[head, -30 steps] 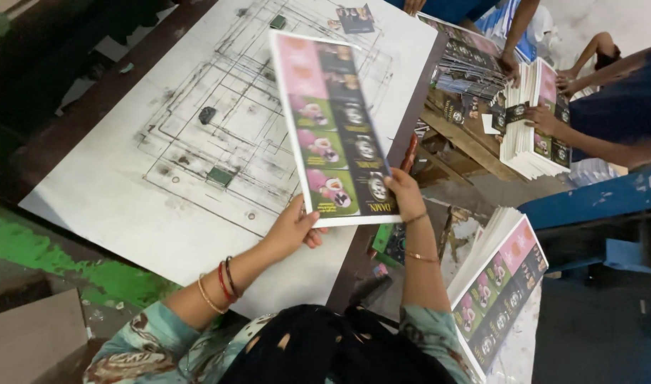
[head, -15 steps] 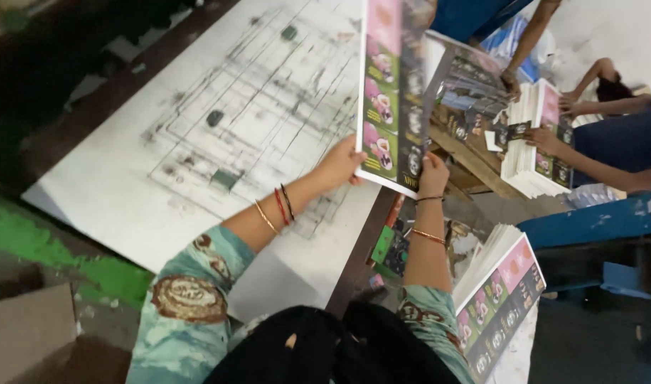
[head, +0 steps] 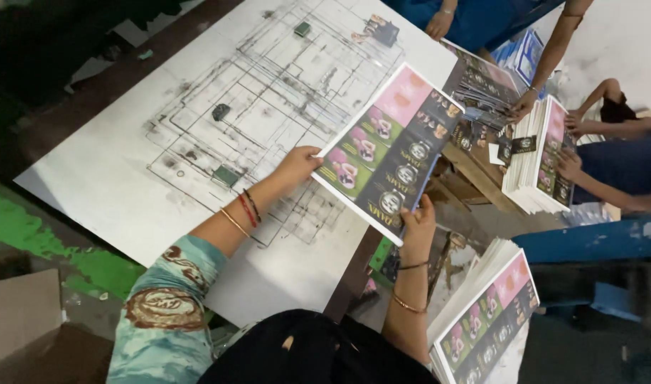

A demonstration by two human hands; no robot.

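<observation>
I hold a printed sheet (head: pixel 393 153) with pink, green and black panels over the right edge of a white work board (head: pixel 126 178). My left hand (head: pixel 297 165) grips the sheet's near left corner. My right hand (head: pixel 418 226) grips its near right edge, thumb on top. Both wrists wear bangles. The sheet tilts away from me toward the upper right.
The board is marked with smudged black line patterns and bears small dark blocks (head: pixel 224 175). A stack of matching printed sheets (head: pixel 482 320) lies at lower right. Other people's hands (head: pixel 524 107) work on further stacks (head: pixel 539 163) at upper right. A brown box (head: pixel 19 320) sits at lower left.
The sheet has swung from upright in front of me to tilted toward the upper right. My left hand shifted along its near corner and my right hand dropped lower.
</observation>
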